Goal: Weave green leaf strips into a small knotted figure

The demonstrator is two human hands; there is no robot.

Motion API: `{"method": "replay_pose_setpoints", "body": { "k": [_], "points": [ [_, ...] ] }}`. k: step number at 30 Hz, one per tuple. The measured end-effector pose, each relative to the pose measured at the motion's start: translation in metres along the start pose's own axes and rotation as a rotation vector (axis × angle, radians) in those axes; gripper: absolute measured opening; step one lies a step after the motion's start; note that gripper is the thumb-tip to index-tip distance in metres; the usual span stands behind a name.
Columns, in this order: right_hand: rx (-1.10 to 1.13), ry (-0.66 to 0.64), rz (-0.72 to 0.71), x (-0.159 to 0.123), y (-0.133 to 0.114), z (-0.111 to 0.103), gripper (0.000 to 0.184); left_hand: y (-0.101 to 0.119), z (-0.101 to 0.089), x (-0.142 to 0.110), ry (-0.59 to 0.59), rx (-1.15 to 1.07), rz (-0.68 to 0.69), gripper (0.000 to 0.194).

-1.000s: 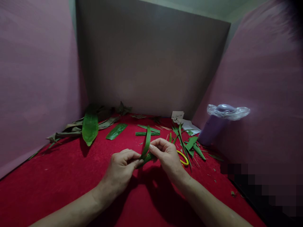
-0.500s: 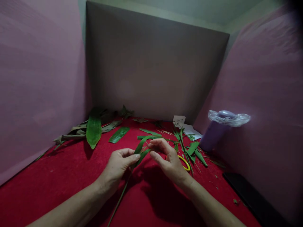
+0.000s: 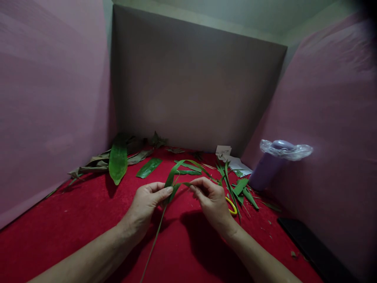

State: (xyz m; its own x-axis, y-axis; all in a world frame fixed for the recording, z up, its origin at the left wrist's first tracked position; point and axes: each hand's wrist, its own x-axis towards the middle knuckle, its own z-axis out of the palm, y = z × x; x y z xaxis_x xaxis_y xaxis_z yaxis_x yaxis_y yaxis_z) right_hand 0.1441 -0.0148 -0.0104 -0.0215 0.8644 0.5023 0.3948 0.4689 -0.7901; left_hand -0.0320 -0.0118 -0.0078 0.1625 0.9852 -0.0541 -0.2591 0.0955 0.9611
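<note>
Between thumb and fingers, my left hand pinches long green leaf strips just left of the middle of the view. One strip arches up and over to the right, and a thin stem trails down toward the bottom edge. My right hand is closed, its thumb and forefinger pinching the tip of a shorter strip bent to the right. Beside the right hand lies a yellow ring-shaped handle, partly covered by that hand. What my left fingers do behind the leaf is hidden.
On the red cloth, broad leaves lie at the left and cut leaf pieces at the right. White papers, a purple container with clear plastic, and a black flat object stand or lie rightward. Pink side walls enclose the space.
My right thumb and forefinger have closed on the shorter strip's tip and drawn it slightly right. The arching strip shows more openly. My left hand keeps its pinch.
</note>
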Motion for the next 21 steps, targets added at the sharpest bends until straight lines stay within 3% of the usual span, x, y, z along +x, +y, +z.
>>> {"method": "replay_pose_setpoints", "body": {
  "k": [5, 12, 21],
  "points": [
    [0.265, -0.041, 0.155, -0.006, -0.006, 0.009, 0.008, 0.001, 0.003, -0.002, -0.016, 0.014, -0.035, 0.021],
    [0.360, -0.040, 0.105, -0.010, -0.011, 0.012, 0.003, -0.004, 0.006, -0.003, -0.026, 0.019, -0.049, 0.017],
    [0.433, -0.027, 0.163, -0.008, -0.012, 0.011, 0.011, -0.005, 0.010, -0.006, -0.053, 0.048, -0.083, 0.018]
  ]
}}
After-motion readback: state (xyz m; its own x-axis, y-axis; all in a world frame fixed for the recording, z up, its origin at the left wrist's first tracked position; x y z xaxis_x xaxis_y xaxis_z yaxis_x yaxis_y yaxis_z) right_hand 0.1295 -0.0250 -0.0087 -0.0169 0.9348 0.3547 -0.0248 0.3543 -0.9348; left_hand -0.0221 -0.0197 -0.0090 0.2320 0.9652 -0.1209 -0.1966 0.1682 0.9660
